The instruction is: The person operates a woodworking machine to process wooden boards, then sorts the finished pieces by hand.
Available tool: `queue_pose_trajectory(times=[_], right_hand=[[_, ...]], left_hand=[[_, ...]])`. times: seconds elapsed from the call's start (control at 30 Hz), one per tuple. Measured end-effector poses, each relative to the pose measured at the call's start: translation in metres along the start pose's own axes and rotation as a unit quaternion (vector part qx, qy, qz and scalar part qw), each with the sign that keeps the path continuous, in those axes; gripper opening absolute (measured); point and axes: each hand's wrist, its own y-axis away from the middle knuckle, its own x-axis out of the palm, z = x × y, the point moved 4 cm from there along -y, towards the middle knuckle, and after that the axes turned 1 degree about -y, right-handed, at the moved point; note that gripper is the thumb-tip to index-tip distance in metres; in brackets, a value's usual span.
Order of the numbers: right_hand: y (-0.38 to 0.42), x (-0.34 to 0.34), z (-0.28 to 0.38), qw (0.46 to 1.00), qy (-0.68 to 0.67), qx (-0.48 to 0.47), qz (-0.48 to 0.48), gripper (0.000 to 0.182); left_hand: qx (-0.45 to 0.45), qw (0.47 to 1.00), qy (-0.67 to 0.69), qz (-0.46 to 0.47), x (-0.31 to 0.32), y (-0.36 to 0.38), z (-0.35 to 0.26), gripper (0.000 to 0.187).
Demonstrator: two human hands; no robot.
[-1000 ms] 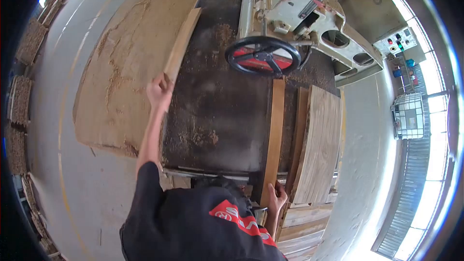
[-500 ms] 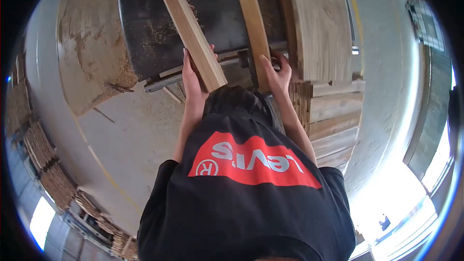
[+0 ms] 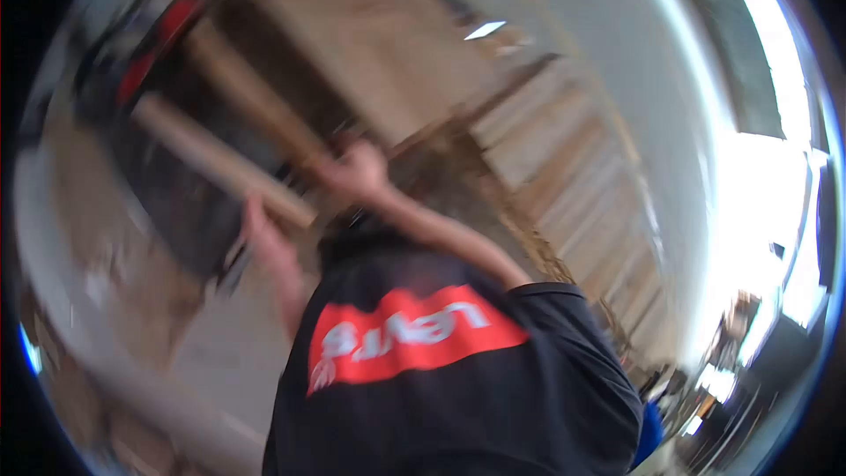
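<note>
Motion blurs the whole view. My left hand (image 3: 273, 238) is closed around the near end of a pale wooden strip (image 3: 216, 159), its thumb along the side. Beside it, my right hand (image 3: 357, 169) grips a second wooden strip (image 3: 256, 92) near its lower end; the fingers are partly hidden. The two strips run roughly side by side, apart from each other, over a dark machine table (image 3: 163, 203). Their far ends lie close to a red machine part (image 3: 167, 40).
A wide wooden panel (image 3: 388, 35) is to the right of the strips. Nearer me on that side is a stack of boards (image 3: 564, 159). More wood with shavings (image 3: 132, 256) lies left of the dark table. Pale floor (image 3: 233, 344) shows at lower left.
My view has swung round, so strips, table and stack now appear slanted and shifted left. The red machine part has come into sight. Both hands stay on their strips.
</note>
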Motion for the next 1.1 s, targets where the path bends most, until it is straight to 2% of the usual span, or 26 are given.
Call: queue_pose_trajectory(times=[0.03, 0.07, 0.1, 0.13, 0.2, 0.23, 0.27, 0.3, 0.37, 0.4, 0.43, 0.5, 0.53, 0.57, 0.6, 0.63, 0.67, 0.7, 0.77, 0.83, 0.87, 0.97, 1.0, 1.1], right_hand=[[0.002, -0.008, 0.011, 0.996, 0.058, 0.045, 0.055, 0.075], [-0.004, 0.012, -0.011, 0.994, 0.102, 0.019, 0.031, 0.076], [-0.002, 0.013, -0.014, 0.997, 0.072, 0.021, 0.028, 0.077], [-0.002, 0.023, -0.020, 0.998, 0.056, -0.016, -0.011, 0.080], [0.003, 0.011, -0.006, 1.000, -0.007, -0.013, -0.004, 0.083], [-0.002, 0.016, -0.014, 0.999, -0.022, -0.022, -0.027, 0.086], [-0.004, 0.006, -0.006, 1.000, -0.017, 0.003, -0.006, 0.086], [0.002, 0.000, 0.003, 0.999, -0.014, 0.026, 0.026, 0.087], [-0.003, 0.007, -0.005, 0.999, -0.031, -0.002, -0.010, 0.087], [-0.001, 0.007, -0.009, 0.999, -0.037, -0.001, -0.013, 0.085], [-0.004, 0.011, -0.012, 1.000, -0.021, -0.003, -0.013, 0.083], [-0.003, -0.001, -0.005, 0.998, 0.042, 0.028, 0.026, 0.080], [-0.002, -0.011, -0.003, 0.995, 0.081, 0.039, 0.044, 0.074], [-0.005, -0.010, -0.003, 0.990, 0.111, 0.040, 0.072, 0.070], [-0.005, -0.003, -0.006, 0.993, 0.100, -0.034, 0.042, 0.064], [-0.003, -0.006, 0.001, 0.996, 0.061, -0.001, 0.061, 0.060], [-0.004, -0.011, 0.003, 0.991, 0.080, 0.056, 0.093, 0.059], [-0.012, 0.005, -0.021, 0.999, 0.000, -0.045, 0.002, 0.065], [-0.001, -0.021, -0.034, 0.976, -0.166, 0.121, 0.073, 0.074], [0.019, -0.046, -0.045, 0.921, -0.361, 0.096, 0.107, 0.066], [0.035, -0.067, -0.058, 0.902, -0.403, 0.057, 0.143, 0.062], [0.085, -0.112, -0.074, 0.928, -0.344, 0.073, 0.122, 0.060], [0.097, -0.121, -0.089, 0.921, -0.353, 0.117, 0.115, 0.058], [0.131, -0.140, -0.136, 0.906, -0.345, 0.234, 0.076, 0.054]], left_hand=[[0.021, 0.999, -0.025, 0.040, 0.010, 0.015, -0.012, 0.061], [0.025, 0.997, -0.022, 0.075, 0.012, -0.005, -0.002, 0.057], [0.056, 0.988, -0.089, 0.109, -0.002, -0.039, 0.016, 0.058], [0.020, 0.987, -0.139, 0.076, 0.013, -0.037, 0.005, 0.057], [0.264, 0.928, -0.250, 0.080, 0.031, -0.027, -0.011, 0.048], [0.104, 0.976, -0.188, 0.018, 0.048, -0.028, -0.018, 0.050], [0.108, 0.965, -0.240, 0.007, 0.047, -0.042, -0.017, 0.054], [0.132, 0.962, -0.239, -0.013, 0.059, -0.026, -0.028, 0.061], [0.147, 0.947, -0.277, -0.071, 0.064, -0.031, -0.021, 0.066], [0.171, 0.928, -0.324, -0.066, 0.071, -0.025, -0.026, 0.067], [0.189, 0.904, -0.377, -0.069, 0.069, -0.021, -0.032, 0.068], [0.193, 0.897, -0.394, -0.059, 0.066, -0.022, -0.034, 0.064], [0.200, 0.912, -0.352, -0.063, 0.068, -0.014, -0.030, 0.062], [0.225, 0.892, -0.382, -0.088, 0.066, -0.014, -0.032, 0.062], [0.249, 0.869, -0.412, -0.115, 0.057, -0.021, -0.027, 0.062], [0.270, 0.844, -0.441, -0.144, 0.052, -0.023, -0.026, 0.063], [0.313, 0.864, -0.378, -0.115, 0.030, -0.058, 0.003, 0.065], [0.344, 0.809, -0.463, -0.109, 0.029, -0.057, 0.000, 0.067], [0.337, 0.820, -0.446, -0.125, 0.027, -0.056, 0.008, 0.063], [0.322, 0.846, -0.412, -0.104, 0.022, -0.063, 0.013, 0.058], [0.320, 0.857, -0.393, -0.089, 0.027, -0.053, 0.011, 0.056], [0.240, 0.911, -0.334, -0.036, 0.040, -0.046, -0.006, 0.048], [0.209, 0.912, -0.353, -0.005, 0.037, -0.061, -0.005, 0.048], [0.234, 0.903, -0.358, -0.029, 0.048, -0.057, -0.010, 0.049]])
